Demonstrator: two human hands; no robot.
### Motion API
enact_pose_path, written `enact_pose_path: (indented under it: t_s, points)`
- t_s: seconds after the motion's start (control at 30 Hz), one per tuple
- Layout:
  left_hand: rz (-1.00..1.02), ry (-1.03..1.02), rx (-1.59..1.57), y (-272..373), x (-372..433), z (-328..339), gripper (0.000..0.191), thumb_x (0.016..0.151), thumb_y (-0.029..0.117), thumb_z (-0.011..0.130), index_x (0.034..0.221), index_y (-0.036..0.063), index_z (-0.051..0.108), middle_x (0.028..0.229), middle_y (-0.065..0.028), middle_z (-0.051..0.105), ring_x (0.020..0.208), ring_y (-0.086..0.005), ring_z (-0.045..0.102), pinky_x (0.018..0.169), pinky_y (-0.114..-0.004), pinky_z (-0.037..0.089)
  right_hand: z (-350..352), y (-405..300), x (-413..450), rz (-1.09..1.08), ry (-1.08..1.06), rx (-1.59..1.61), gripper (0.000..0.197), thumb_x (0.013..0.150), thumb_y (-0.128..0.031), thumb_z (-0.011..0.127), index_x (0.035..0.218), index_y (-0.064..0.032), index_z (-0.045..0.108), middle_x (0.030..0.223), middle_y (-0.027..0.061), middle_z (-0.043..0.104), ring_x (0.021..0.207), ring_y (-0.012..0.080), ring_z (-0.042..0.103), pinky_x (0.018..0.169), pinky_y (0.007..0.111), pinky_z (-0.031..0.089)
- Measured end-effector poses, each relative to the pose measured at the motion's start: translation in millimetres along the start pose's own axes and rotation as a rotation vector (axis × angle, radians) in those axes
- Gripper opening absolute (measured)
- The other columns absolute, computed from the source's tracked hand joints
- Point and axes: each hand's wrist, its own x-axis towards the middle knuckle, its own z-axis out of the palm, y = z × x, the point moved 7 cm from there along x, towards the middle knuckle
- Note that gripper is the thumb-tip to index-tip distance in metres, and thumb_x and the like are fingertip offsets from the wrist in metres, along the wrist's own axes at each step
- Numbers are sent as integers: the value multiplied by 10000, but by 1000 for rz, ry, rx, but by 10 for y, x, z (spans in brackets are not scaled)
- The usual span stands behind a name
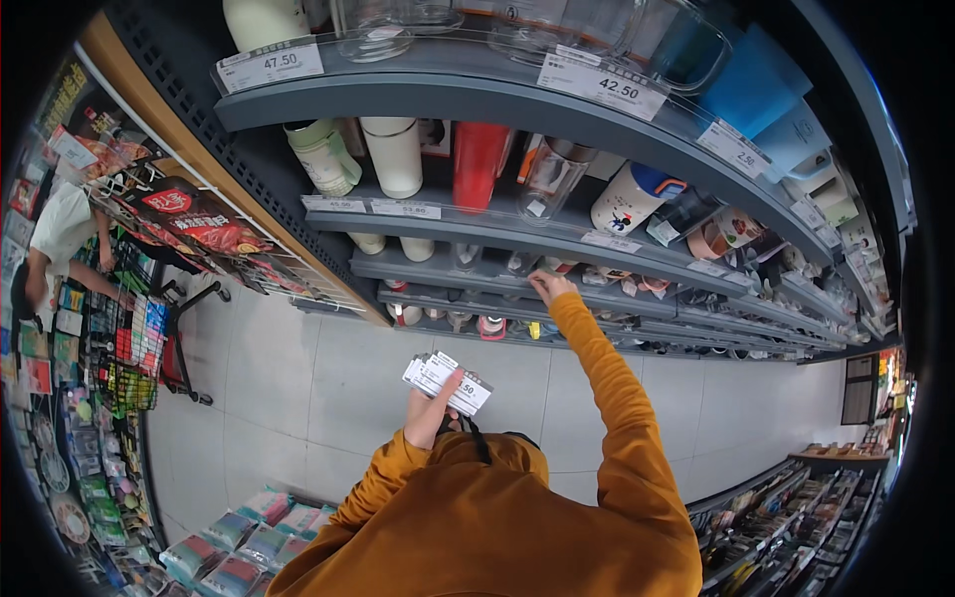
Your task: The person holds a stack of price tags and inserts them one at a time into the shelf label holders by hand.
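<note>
A fanned stack of white printed price labels (451, 384) is gripped in my left hand (429, 418), the thumb pressed across the top one. My right hand (552, 286) reaches out to the front edge of a lower shelf (477, 276), its fingers drawn together. Whether anything small sits between those fingertips cannot be made out. Just above it, the shelf with price labels along its lip carries a glass bottle (556, 179), a red tumbler (477, 164), a white tumbler (392, 157) and a white cup with a blue lid (634, 195).
Dark shelf lips (448, 97) jut out overhead, bearing glass jugs and blue plastic jugs (753, 82). At left hang snack packets (190, 213) on a wire rack. Beyond it a person (63, 231) stands by a shopping cart (138, 343). Packaged goods (246, 541) are stacked at lower left.
</note>
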Motion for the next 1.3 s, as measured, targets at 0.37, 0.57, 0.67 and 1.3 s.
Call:
enact_pose_path:
  t_s: [0.37, 0.57, 0.67, 1.3]
  points:
    - [-62, -72, -69, -106, -16, 267, 284, 919, 223, 629, 1082, -7, 598, 996, -80, 690, 737, -108, 659, 548, -200, 491, 311, -5, 68, -193, -139, -409, 226, 939, -250, 504, 1129, -151, 576, 1146, 95, 561, 870, 339, 654, 681, 458, 527]
    - [-3, -8, -98, -151, -143, 417, 274, 905, 179, 643, 1085, -21, 591, 959, -88, 681, 771, -150, 680, 566, -238, 553, -394, -435, -737, -149, 307, 212, 258, 935, -317, 552, 1054, -98, 617, 923, 88, 634, 690, 245, 655, 607, 357, 508]
    - [56, 12, -20, -286, -179, 602, 247, 892, 180, 665, 1039, -11, 612, 883, -77, 681, 709, -140, 677, 508, -233, 535, -234, -291, -1494, 155, 4, 1050, 299, 957, -325, 549, 984, -39, 633, 719, 78, 604, 632, 157, 586, 610, 314, 476]
    - [-83, -395, -51, -1702, -1744, 3091, 404, 970, 129, 516, 1336, -14, 423, 1236, -139, 589, 1039, -224, 637, 801, -324, 581, -2763, 960, -3862, -47, 241, 1127, 122, 925, -120, 618, 901, -5, 585, 798, 14, 615, 669, 52, 561, 583, 207, 440]
